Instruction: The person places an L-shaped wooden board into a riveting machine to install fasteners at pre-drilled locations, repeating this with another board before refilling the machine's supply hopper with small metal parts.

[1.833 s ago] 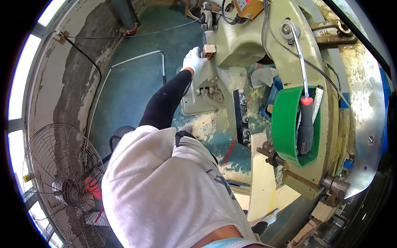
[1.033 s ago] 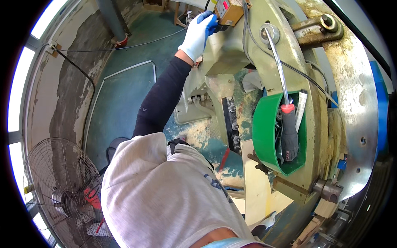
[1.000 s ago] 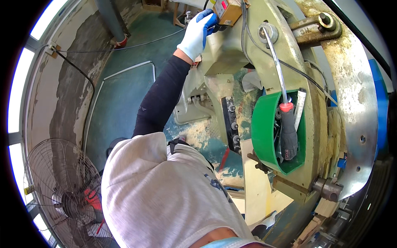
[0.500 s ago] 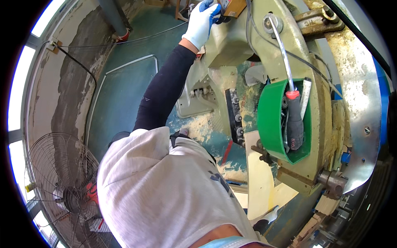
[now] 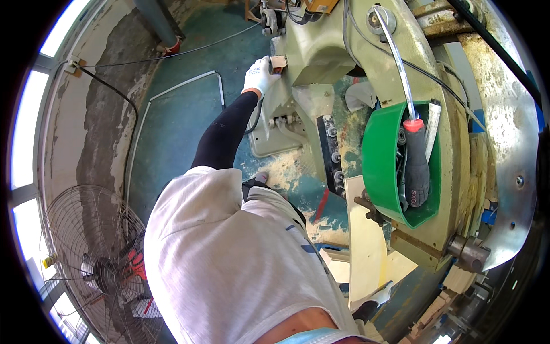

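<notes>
In the head view, upper centre of the frame, the left hand in a white glove [image 5: 260, 74] is closing its fingers around a small brown wooden block [image 5: 278, 62] set against the pale green machine body [image 5: 312, 51]. The block is sitting at the machine, not yet lifted away. The right hand is hidden from me. At the right, a green plastic tub [image 5: 385, 166] is holding a black-and-red-handled screwdriver [image 5: 416, 163]; I am seeing no packages or signs.

white lettering label [image 5: 413, 196] on black screwdriver handle [image 5: 416, 172]
</notes>
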`<state>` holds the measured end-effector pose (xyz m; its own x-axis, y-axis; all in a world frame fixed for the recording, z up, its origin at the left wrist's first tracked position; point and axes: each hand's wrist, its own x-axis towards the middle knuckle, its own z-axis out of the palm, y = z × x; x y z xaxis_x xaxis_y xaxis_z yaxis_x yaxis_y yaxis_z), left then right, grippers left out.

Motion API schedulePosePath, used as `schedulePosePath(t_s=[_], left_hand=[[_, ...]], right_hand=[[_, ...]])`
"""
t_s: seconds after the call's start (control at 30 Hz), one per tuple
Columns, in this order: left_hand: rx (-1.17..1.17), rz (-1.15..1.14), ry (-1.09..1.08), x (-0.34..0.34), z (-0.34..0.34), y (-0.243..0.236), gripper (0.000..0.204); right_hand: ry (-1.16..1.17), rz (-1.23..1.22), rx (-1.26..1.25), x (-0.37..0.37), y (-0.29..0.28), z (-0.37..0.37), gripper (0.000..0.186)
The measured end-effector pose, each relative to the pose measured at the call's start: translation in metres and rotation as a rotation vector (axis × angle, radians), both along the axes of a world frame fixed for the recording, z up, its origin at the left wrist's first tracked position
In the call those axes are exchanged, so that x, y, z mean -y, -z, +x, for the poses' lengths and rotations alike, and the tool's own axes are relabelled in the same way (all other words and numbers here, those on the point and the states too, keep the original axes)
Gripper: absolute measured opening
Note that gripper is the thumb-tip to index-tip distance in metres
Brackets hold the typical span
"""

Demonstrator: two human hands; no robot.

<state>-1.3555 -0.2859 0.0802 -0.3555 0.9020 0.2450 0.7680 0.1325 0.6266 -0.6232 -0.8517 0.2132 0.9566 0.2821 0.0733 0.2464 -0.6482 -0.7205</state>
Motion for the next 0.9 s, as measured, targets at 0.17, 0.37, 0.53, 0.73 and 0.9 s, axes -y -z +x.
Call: schedulePosePath(t_s=[0.17, 0.37, 0.53, 0.73, 0.9], left_hand=[[0.087, -0.080, -0.006, -0.010, 0.001, -0.007, 0.041], [0.086, -0.124, -0.047, -0.002, 0.008, -0.001, 0.057], [0.144, 0.031, -0.040, 0.059, 0.031, -0.005, 0.057], [0.684, -0.220, 0.398, 0.174, 0.110, -0.021, 0.029], [0.999, -0.620, 0.845, 0.265, 0.195, -0.083, 0.031]], right_hand=[[-0.003, -0.098, 0.019, -0.004, -0.004, -0.008, 0.054], [-0.036, -0.029, -0.117, -0.001, -0.005, -0.006, 0.051], [-0.040, 0.002, -0.153, 0.008, 0.026, 0.007, 0.045], [-0.114, 0.174, -0.212, -0.001, 0.032, 0.008, 0.045], [-0.052, 0.202, -0.224, 0.002, 0.051, 0.002, 0.040]])
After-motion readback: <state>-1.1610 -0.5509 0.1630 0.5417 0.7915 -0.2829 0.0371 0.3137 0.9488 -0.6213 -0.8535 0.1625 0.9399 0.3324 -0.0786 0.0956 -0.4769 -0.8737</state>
